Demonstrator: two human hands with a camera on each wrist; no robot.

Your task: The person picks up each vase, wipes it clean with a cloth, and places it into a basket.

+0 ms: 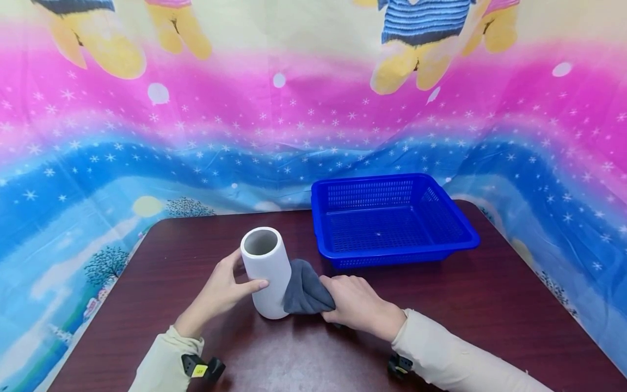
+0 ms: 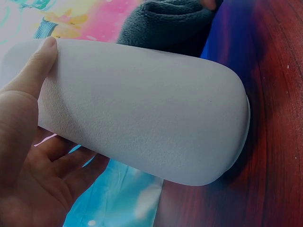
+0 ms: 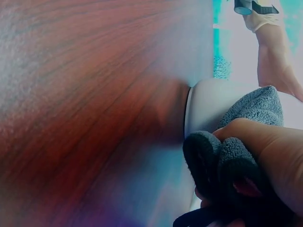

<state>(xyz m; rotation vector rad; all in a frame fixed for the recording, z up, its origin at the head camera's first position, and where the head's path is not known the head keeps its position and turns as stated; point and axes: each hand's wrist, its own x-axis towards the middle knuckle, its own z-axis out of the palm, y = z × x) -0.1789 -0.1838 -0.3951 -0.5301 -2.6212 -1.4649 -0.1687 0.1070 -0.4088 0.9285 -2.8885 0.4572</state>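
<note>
Head view, vase: a white cylindrical vase (image 1: 266, 272) is being kept upright on the dark wooden table (image 1: 490, 305), mouth up, just at 7 o'clock of the blue basket (image 1: 392, 218).
Head view, left hand: the left hand (image 1: 222, 291) is being wrapped round the vase from 9 o'clock, thumb across the front, fingers curled behind.
Head view, right hand: the right hand (image 1: 360, 305) is being closed round a bunched grey cloth (image 1: 303, 288), which is being pressed against the vase's lower side at 3 o'clock.
Head view, surroundings: the basket is lying empty at 1 o'clock of the vase; a bright printed backdrop (image 1: 196, 136) is hanging behind the table.

Left wrist view, grip: the vase (image 2: 142, 123) is being clasped between thumb (image 2: 33, 71) and fingers (image 2: 61, 165); the cloth (image 2: 165, 23) is showing past it at 12 o'clock.

Right wrist view, grip: folds of the cloth (image 3: 222, 161) are being pinched by the curled fingers (image 3: 270, 156), and its edge is being held on the vase (image 3: 208, 104) near the base.

Step in hand: judging from the contact, the outside of the vase is being wiped near its bottom.
Next move: it would probably call for the cloth to be drawn up or round the wall while the left hand's hold is being kept firm, so that the vase is not being tipped.
</note>
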